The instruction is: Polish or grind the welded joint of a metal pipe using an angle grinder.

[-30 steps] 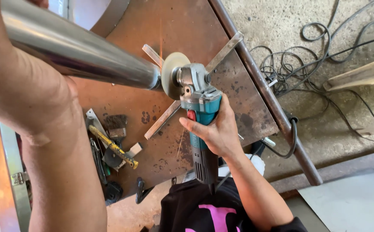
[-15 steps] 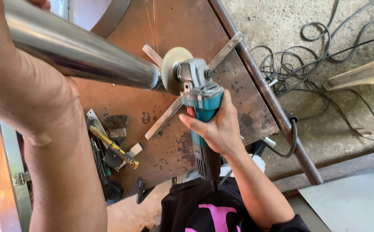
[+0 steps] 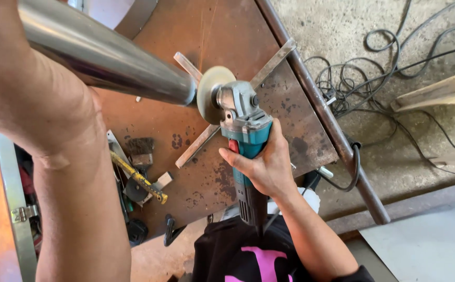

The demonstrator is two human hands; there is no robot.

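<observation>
left hand: cut off at top edge | steel tube [image 3: 107, 57]: upper end cut off

no packages, labels, signs or screens in view, only bare metal and tools

A metal workshop, seen from above.

A rusty steel worktop [image 3: 185, 68] fills the middle, with flat metal strips [image 3: 232, 104] lying crossed on it. A teal angle grinder [image 3: 240, 128] meets a polished steel pipe [image 3: 102, 55] (some faint sparks show above the disc). Near the worktop's left edge lie a wire brush [image 3: 141, 151] and other hand tools; black cables [image 3: 373, 78] tangle on the concrete floor [image 3: 342, 26] beyond its right edge.
</observation>
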